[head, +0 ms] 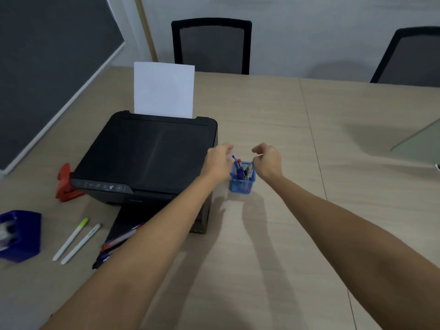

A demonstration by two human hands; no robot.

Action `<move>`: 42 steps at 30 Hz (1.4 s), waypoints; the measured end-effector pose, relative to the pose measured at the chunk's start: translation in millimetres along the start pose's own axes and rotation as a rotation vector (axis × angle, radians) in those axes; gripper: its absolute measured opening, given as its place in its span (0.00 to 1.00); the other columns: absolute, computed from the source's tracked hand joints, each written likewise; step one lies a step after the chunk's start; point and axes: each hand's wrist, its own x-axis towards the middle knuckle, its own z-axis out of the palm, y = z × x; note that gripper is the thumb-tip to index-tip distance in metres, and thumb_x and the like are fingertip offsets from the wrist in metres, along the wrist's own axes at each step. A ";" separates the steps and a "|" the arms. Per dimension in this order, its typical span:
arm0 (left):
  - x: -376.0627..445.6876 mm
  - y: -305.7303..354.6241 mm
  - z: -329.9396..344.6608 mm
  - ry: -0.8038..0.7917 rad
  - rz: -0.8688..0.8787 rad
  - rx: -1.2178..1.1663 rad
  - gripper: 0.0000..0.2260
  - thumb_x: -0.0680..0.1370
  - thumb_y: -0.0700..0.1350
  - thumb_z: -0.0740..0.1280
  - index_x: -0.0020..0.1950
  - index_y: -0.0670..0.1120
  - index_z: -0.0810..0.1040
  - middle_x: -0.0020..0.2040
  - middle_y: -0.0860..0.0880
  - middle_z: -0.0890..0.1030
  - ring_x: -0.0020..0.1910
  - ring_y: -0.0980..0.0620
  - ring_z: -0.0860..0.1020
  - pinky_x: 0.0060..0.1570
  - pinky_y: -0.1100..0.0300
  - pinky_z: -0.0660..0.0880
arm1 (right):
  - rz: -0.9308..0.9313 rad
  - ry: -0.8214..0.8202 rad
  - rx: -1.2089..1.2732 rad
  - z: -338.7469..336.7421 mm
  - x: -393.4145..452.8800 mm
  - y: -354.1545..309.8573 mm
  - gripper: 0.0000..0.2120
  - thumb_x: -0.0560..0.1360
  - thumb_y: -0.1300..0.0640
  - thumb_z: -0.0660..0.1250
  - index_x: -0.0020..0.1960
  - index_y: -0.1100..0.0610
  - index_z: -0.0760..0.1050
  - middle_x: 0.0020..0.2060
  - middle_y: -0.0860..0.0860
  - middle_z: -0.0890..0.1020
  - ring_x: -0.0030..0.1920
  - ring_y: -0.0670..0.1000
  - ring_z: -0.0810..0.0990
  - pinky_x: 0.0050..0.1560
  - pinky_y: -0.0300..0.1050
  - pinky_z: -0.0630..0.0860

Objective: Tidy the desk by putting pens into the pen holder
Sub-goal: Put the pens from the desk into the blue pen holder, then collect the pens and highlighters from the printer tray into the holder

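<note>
A small blue mesh pen holder (241, 184) stands on the desk just right of the printer, with several pens (239, 166) upright in it. My left hand (217, 161) hovers at the holder's left side, fingers spread near the pen tops, holding nothing. My right hand (267, 163) is at its right side, fingers curled loosely over the rim. Two white pens (76, 241) lie on the desk at the lower left. More pens, red and blue (119, 240), lie on the printer's output tray, partly hidden by my left forearm.
A black printer (147, 158) with white paper (164, 90) in its feed stands left of the holder. A red hole punch (65, 183) and a dark blue box (21, 234) sit at the left. Two black chairs (212, 46) stand behind the desk.
</note>
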 end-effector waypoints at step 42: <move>-139.5 -333.8 -154.8 -0.398 0.072 0.448 0.11 0.76 0.31 0.57 0.57 0.37 0.69 0.57 0.38 0.74 0.49 0.35 0.77 0.42 0.47 0.72 | -0.427 -0.512 -0.550 244.9 -276.1 -109.6 0.22 0.71 0.69 0.63 0.58 0.53 0.58 0.53 0.62 0.76 0.52 0.62 0.74 0.52 0.53 0.72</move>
